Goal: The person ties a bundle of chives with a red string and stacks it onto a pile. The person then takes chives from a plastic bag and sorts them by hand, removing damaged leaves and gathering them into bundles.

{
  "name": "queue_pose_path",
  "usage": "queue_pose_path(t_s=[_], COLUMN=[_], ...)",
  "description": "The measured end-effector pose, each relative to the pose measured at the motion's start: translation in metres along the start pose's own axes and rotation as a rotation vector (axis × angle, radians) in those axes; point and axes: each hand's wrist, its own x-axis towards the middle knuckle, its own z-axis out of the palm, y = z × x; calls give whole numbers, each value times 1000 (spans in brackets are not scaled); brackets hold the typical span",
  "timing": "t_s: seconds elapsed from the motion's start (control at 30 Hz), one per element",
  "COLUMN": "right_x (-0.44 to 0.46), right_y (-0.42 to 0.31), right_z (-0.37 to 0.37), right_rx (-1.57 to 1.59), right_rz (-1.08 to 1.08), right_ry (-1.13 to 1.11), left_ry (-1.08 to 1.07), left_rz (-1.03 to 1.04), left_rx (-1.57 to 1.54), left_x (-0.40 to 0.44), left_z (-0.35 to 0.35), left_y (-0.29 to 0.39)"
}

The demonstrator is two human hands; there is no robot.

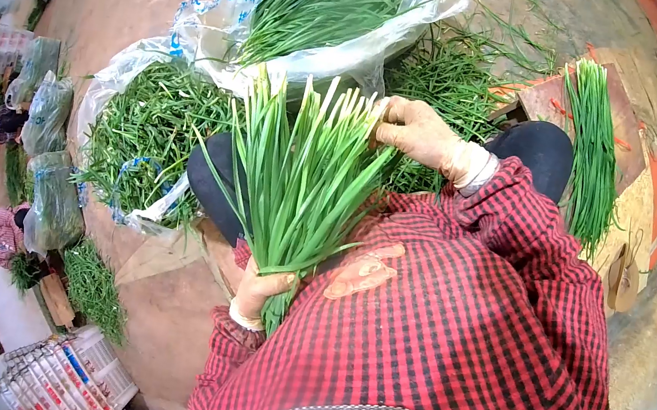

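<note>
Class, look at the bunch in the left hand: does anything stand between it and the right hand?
Nothing visible does. The right hand is right at the pale ends of the bunch, while the left hand grips its leafy end.

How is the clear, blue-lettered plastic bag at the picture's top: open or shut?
Open: the clear plastic bag lies spread, long green leaves showing inside.

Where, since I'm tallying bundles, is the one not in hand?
At right in the head view, the green bundle lies on a brown board beside the right knee.
</note>
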Motion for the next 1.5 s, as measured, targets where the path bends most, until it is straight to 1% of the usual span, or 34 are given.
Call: queue_pose_path(t_s=[0.03,0.07,0.13,0.17,0.2,0.23,0.27,0.33,0.4,0.47,0.53,0.6,0.63,0.67,0.73,0.77,0.8,0.83,0.87,0.9,0.93,1.0,1.03,1.07,1.1,1.13,1.17,1.2,1.33,1.37,1.4,1.47,1.5], right_x=[4,5,4,2,-2,-6,-9,-17,-29,-24,-23,-12,-7,-4,0,-2,-2,-2,-1,-8,-12,-13,-21,-24,-29,-28,-33,-33,-34,-36,-32,-30,-25], right_y=[7,10,7,4,-2,-1,7,28,47,15,-2,2,7,8,4,-1,1,5,19,21,33,58,24,12,-6,-3,-25,-25,-36,-43,-29,-30,-23], right_z=[1,-4,-22,-36,-52,-71,-90,-121,-107,-84,-57,-33,-26,-24,-26,-36,-54,-69,-90,-107,-111,-109,-87,-64,-39,-21,-12,-2,-12,-13,-16,-43,-60], right_rx=[25,24,-75,-147,-130,-232,-330,-779,-810,-199,148,275,327,333,357,313,303,279,34,-362,-363,-783,-460,-341,-135,-84,80,309,274,281,264,180,202], right_rz=[-55,-54,-155,-99,-6,-57,-26,110,23,246,265,207,128,128,14,1,-56,-74,-93,30,27,-93,53,-6,-44,-164,102,147,225,222,103,93,27], right_ry=[41,38,127,192,230,302,366,345,399,124,-40,-98,-109,-114,3,123,205,370,511,638,637,700,428,266,126,1,-165,-212,-169,-101,-35,102,201], left_ry=[6,8,-4,-10,-10,-12,-14,-27,-67,-83,-56,-40,-32,-25,-30,-78,-77,-98,-119,-112,-112,-163,-164,-169,-173,-173,-169,-164,-98,-97,-136,-178,-150], left_rz=[-9,-9,-5,-3,-2,21,44,43,52,26,32,57,82,81,16,77,77,86,95,143,147,148,150,99,48,50,85,120,122,123,101,75,66], left_rx=[-3,-6,-180,-213,-214,-282,-351,-341,-406,-442,-399,-372,-349,-348,-376,-357,-358,-395,-434,-421,-421,-448,-449,-474,-497,-495,-435,-374,-420,-420,-400,-381,-358], left_x=[-1,-2,-6,-6,-6,-6,-6,-5,-1,1,1,-2,-3,-6,-7,-5,-5,-6,-7,-8,-7,-3,-3,-2,-2,-2,-1,-2,-9,-10,-9,-9,-10], left_z=[-3,-3,-2,-3,-4,-4,-5,-15,-16,-17,-7,4,6,4,-3,-7,-8,-9,-10,-1,-2,-3,-4,-7,-8,-8,-8,-7,-9,-12,-17,-21,-21], left_y=[-2,-2,-3,-3,-3,-5,-8,-15,-16,-16,-8,-2,-1,-2,-8,-11,-13,-14,-15,-9,-9,-8,-10,-11,-11,-10,-10,-10,-11,-12,-14,-15,-15])
